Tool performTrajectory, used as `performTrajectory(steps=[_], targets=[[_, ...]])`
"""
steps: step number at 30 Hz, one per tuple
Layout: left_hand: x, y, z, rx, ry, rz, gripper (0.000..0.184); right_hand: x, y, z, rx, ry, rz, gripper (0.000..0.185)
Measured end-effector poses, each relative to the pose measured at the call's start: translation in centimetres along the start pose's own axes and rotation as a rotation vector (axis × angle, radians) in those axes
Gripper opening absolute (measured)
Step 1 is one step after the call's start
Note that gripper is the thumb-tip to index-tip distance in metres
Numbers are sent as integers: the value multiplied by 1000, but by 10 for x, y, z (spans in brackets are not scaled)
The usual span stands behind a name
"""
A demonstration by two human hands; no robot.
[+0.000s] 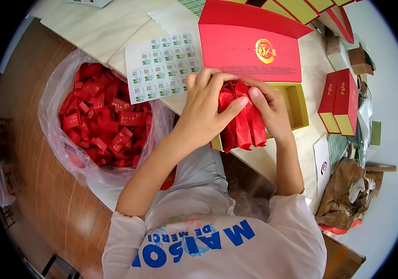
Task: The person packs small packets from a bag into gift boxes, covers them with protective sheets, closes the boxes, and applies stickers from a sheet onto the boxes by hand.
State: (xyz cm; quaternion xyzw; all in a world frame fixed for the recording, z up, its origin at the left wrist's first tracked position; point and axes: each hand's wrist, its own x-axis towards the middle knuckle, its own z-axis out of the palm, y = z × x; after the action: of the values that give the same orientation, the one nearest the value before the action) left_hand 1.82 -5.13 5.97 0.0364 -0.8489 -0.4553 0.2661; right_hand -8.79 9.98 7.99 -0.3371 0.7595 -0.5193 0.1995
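Note:
Between my two hands is a bunch of several shiny red packets (pixel 241 123), standing side by side. My left hand (pixel 207 104) is closed around their left side, its thumb lying across the front. My right hand (pixel 272 106) grips the right side, with the thumb near the top. Behind them stands a gift box with its red lid (pixel 236 53) raised, showing a gold emblem. Its yellow-lined tray (pixel 299 109) shows to the right of my right hand; the rest of the tray is hidden by my hands and the packets.
A clear plastic bag (pixel 50 121) full of small red packets (pixel 101 116) stands left of the table (pixel 120 23). A sticker sheet (pixel 161 67) lies beside the box. Closed red boxes (pixel 339 100) stand at right, near crumpled brown paper (pixel 345 190).

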Motion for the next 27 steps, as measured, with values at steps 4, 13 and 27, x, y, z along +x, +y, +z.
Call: performTrajectory(steps=[4,13,27], targets=[[1,-3,2,-8,3,-5,39,-1,-3,1,90,40,64,26],[5,2,2,211,48,31,42,-1,8,8,-332,8,-36,26],[-72,18,43,-382,85,-294,76,-13,-21,6,-399,-50,288,44]])
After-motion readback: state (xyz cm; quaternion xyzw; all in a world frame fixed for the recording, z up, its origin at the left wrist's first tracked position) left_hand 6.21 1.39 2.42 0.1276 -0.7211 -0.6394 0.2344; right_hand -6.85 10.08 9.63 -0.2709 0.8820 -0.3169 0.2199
